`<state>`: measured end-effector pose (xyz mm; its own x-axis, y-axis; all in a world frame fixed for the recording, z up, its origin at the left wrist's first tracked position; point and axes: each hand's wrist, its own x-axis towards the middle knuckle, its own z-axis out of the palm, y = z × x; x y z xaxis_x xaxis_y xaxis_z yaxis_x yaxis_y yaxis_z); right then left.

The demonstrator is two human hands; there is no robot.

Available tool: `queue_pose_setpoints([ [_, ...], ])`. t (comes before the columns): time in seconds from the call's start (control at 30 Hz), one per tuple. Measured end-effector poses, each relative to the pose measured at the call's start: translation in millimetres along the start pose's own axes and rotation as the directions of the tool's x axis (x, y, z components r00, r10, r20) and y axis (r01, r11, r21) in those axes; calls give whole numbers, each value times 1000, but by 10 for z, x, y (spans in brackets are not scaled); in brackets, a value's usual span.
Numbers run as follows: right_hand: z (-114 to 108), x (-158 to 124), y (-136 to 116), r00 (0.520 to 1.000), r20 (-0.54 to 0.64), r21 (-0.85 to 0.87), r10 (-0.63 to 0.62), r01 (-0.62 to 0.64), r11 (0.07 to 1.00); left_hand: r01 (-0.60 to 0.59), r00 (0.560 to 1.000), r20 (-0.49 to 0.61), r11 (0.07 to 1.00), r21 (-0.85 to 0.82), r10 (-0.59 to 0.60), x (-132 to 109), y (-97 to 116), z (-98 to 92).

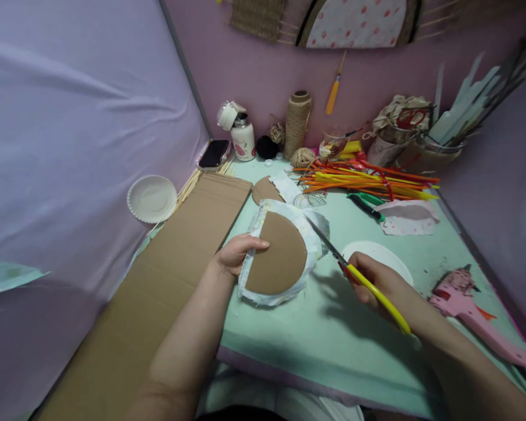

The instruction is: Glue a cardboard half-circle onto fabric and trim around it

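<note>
My left hand (239,252) grips the straight left edge of a half-round cardboard piece (280,257), thumb on top. Pale fabric (310,270) lies under the cardboard and sticks out as a border all round it. My right hand (368,278) is closed round a pair of scissors (328,242) with yellow and red handles. The blades point up and left, close to the fabric's right edge; whether they touch it I cannot tell. Behind the held piece lies a smaller cardboard piece (266,190) beside a white fabric scrap (286,187).
A long cardboard sheet (170,263) covers the left side. A pink glue gun (469,313) lies at right, near a white plate (383,257). Orange and yellow sticks (359,180), green-handled pliers (366,204), a twine spool (298,123) and a white bottle (244,140) stand or lie behind.
</note>
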<state>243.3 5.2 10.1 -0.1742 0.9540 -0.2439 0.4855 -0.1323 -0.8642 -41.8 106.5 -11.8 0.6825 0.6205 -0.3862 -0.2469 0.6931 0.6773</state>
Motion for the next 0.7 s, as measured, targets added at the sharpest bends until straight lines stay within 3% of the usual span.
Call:
queue_pose_setpoints([
  [0.7, -43, -38, -29, 991, 133, -68, -22, 31, 997, 60, 998, -9, 996, 64, -60, -4, -36, 66],
])
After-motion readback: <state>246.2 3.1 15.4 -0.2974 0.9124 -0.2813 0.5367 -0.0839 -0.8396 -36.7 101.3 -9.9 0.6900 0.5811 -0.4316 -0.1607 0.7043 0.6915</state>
